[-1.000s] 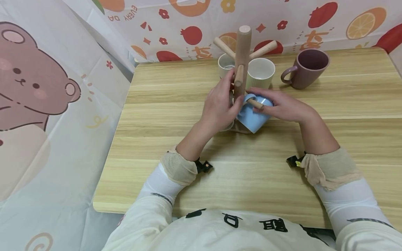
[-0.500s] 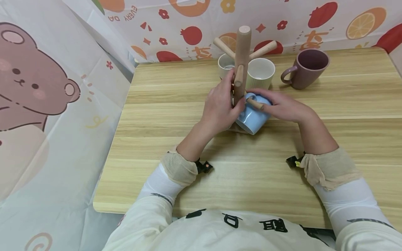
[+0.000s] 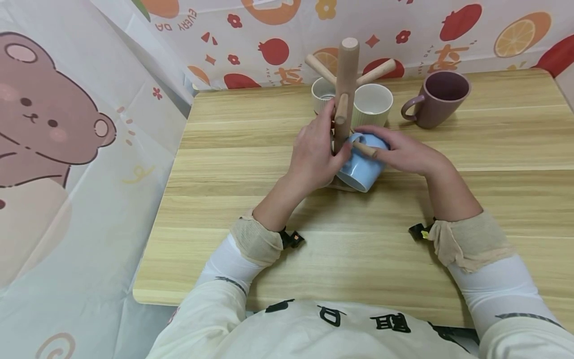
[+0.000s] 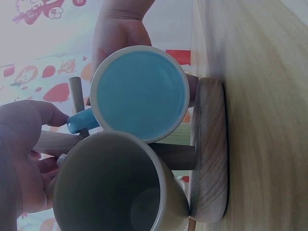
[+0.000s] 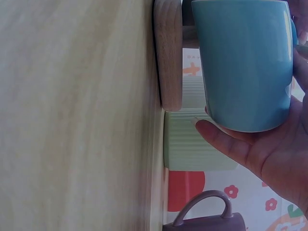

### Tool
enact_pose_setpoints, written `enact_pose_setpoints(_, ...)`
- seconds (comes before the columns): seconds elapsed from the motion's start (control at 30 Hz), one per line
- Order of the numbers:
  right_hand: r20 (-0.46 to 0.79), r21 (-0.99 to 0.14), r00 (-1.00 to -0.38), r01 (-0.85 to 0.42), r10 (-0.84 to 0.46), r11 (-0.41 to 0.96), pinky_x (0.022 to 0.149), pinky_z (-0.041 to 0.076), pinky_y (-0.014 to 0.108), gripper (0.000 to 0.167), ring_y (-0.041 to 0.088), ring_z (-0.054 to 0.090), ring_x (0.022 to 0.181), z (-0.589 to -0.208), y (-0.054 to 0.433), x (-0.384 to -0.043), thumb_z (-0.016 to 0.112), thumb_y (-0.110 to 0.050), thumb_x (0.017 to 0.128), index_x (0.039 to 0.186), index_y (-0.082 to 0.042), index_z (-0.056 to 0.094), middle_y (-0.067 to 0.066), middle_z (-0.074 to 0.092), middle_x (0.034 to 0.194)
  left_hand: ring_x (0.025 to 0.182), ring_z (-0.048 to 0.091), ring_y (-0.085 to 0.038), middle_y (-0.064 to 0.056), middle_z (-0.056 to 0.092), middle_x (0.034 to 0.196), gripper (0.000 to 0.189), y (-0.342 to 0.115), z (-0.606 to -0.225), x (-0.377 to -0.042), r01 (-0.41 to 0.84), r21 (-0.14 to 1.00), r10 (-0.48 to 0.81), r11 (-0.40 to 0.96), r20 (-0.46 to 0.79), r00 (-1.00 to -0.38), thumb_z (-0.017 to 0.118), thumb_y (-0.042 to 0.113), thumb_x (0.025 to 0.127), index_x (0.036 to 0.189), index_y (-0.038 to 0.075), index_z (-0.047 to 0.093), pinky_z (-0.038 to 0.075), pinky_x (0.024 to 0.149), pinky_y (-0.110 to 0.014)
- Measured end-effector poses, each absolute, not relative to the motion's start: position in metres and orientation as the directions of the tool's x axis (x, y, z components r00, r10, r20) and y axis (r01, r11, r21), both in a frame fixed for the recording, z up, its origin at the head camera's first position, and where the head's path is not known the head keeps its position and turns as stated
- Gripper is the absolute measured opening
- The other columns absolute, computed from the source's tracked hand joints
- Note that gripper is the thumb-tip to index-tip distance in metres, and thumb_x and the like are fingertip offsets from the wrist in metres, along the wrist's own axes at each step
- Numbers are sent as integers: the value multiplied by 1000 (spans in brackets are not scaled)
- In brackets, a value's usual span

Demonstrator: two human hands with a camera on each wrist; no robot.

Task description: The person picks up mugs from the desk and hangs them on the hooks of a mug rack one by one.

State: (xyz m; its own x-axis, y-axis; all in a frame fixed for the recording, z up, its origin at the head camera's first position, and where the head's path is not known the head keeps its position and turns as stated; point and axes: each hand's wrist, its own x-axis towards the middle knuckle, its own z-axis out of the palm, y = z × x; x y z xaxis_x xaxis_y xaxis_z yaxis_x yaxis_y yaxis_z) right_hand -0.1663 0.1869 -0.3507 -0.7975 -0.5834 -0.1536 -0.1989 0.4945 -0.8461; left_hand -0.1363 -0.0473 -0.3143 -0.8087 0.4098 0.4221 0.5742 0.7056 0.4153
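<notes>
Fingers (image 5: 226, 144) of the right hand (image 3: 410, 152) are wrapped round the blue mug (image 3: 364, 167), palm up against its base, and the fingers of the left hand (image 3: 311, 154) have hold of the wooden rack (image 3: 346, 70) by its post, thumb touching the mug's handle. So the mug's up off the surface (image 3: 358, 269), tilted, and from the head view its handle looks looped around a lower peg (image 3: 365, 149). Left wrist cam looks right into its plain blue inside. There's also a greyish mug (image 4: 106, 173) next to it, mouth to the camera, and you can see its round bottom. Behind the rack a white ribbed cup (image 3: 319, 102) has thin dark lines inside, can't tell what. Green ribbed cup (image 3: 368, 119) beside it is pale inside. Purple mug (image 3: 437, 109) stands upright further right, too dark inside to make out much.
</notes>
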Motion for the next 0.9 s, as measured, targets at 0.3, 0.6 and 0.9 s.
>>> enact_pose_setpoints(0.3, -140, -848, -799, -207, -584, 487, 106, 34, 57, 53, 33, 39, 129, -351, 187, -166, 50, -20, 101, 152, -23, 36, 13, 37, 151, 109, 58, -20, -9, 60, 124, 75, -47, -313, -135, 553, 417, 406, 721, 392, -825, 66, 29, 90, 147, 2, 26, 46, 90, -40)
enact_pose_setpoints(0.6, -127, -856, -798, -212, -589, 472, 104, 36, 55, 53, 32, 40, 127, -351, 187, -167, 50, -18, 100, 152, -23, 37, 13, 38, 149, 107, 59, -20, -10, 61, 124, 75, -47, -315, -136, 556, 402, 404, 727, 404, -821, 66, 30, 90, 146, 2, 26, 47, 87, -40)
enact_pose_setpoints(0.9, -86, -853, -803, -246, -589, 461, 103, 37, 52, 55, 28, 43, 125, -349, 190, -166, 55, -15, 97, 150, -21, 40, 7, 44, 146, 109, 59, -21, -9, 62, 123, 75, -46, -315, -136, 555, 393, 398, 733, 414, -819, 66, 31, 89, 146, 2, 27, 47, 89, -41)
